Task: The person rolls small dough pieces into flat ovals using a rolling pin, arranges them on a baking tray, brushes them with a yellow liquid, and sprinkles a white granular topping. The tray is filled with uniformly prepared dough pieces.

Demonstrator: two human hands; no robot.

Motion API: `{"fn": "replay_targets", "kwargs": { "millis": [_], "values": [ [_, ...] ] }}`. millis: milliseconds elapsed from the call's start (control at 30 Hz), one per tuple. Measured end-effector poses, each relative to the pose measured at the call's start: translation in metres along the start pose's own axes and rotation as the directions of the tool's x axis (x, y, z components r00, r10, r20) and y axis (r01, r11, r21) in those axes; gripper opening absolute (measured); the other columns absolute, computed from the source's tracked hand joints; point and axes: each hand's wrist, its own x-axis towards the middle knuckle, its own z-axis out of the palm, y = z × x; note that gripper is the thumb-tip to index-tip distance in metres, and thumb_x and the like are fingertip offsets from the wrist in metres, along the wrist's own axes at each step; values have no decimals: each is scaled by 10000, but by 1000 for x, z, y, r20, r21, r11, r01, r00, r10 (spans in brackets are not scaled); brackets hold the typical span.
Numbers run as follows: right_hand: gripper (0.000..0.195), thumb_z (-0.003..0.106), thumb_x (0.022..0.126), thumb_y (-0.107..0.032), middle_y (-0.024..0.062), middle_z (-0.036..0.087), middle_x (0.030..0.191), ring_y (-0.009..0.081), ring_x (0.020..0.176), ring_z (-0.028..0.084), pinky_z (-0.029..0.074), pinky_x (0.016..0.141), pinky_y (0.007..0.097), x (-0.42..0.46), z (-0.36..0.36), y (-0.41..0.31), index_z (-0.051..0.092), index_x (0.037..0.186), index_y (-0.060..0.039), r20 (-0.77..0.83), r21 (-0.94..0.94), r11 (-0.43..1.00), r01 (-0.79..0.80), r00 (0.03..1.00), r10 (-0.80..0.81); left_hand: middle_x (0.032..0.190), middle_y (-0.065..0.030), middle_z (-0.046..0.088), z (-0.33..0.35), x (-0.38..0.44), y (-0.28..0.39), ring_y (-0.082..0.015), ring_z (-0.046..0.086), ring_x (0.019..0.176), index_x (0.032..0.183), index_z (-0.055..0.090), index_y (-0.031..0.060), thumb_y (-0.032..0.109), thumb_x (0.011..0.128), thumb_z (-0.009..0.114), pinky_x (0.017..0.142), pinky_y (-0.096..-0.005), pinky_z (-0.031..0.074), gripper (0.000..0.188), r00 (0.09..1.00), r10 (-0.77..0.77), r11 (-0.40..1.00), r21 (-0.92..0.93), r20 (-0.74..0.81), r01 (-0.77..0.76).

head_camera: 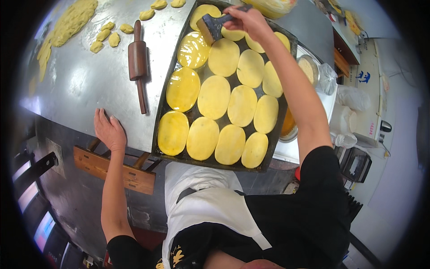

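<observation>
My right hand (247, 22) grips the dark handle of a flat pastry brush (212, 27) over the far end of a black baking tray (215, 164). Rows of flat oval dough pieces (214, 97) fill the tray. Those in the left column, such as one glossy dough oval (183, 89), shine with a wet yellow coating; most others look matt. The bristles are at the far-left ovals, by a shiny one (194, 49). My left hand (110, 130) rests empty on the near edge of the steel table (100, 80), thumb apart from the fingers. Beyond it lies a wooden rolling pin (137, 62).
Small dough lumps (114, 39) and a large dough slab (74, 22) lie at the far left. Right of the tray are a bowl of pale crumbly stuff (306, 69) and a bowl of orange liquid (289, 126), partly hidden. A wooden stool (114, 169) juts below the table edge.
</observation>
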Motion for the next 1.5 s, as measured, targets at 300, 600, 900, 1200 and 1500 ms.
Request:
{"fn": "replay_targets", "kwargs": {
  "millis": [300, 600, 900, 1200, 1500],
  "values": [
    [294, 639, 952, -228, 151, 716, 732, 235, 644, 715, 572, 606, 374, 72, 27, -46, 658, 924, 64, 22, -613, 759, 221, 965, -263, 1531, -187, 482, -8, 1, 5, -377, 450, 1400, 1446, 496, 10, 212, 996, 493, 1158, -485, 346, 493, 1000, 12, 1000, 25, -13, -12],
    [391, 650, 769, 43, 102, 626, 1048, 341, 910, 641, 533, 776, 420, 9, 43, 47, 657, 1138, -89, 441, -826, 8, 564, 654, -615, 1544, -173, 468, -3, 6, 6, -369, 438, 1409, 1454, 493, 19, 189, 979, 511, 1164, -486, 333, 505, 999, 42, 999, -10, -1, -42],
    [149, 639, 784, -10, 101, 578, 916, 302, 833, 595, 481, 749, 422, -3, 55, 31, 614, 919, -66, 403, -841, 4, 540, 633, -661, 1531, -177, 478, -8, 5, 9, -368, 437, 1409, 1451, 492, 21, 181, 977, 502, 1166, -489, 332, 500, 999, 29, 1000, -7, -13, -29],
    [71, 681, 790, -76, 95, 622, 984, 282, 894, 621, 461, 757, 421, 25, 86, 36, 692, 848, -114, 351, -922, -88, 377, 719, -600, 1536, -184, 474, -6, 4, 6, -371, 431, 1414, 1460, 488, 15, 201, 1001, 489, 1183, -470, 325, 495, 1000, 28, 999, 28, -6, -27],
    [125, 619, 799, -2, 137, 642, 917, 355, 871, 645, 521, 736, 476, 2, 73, 7, 681, 895, -53, 408, -804, 158, 573, 725, -555, 1544, -173, 472, -8, 4, 6, -370, 430, 1417, 1458, 492, 21, 197, 994, 501, 1181, -474, 325, 496, 1000, 22, 1000, 14, -8, -22]
  ]
}}
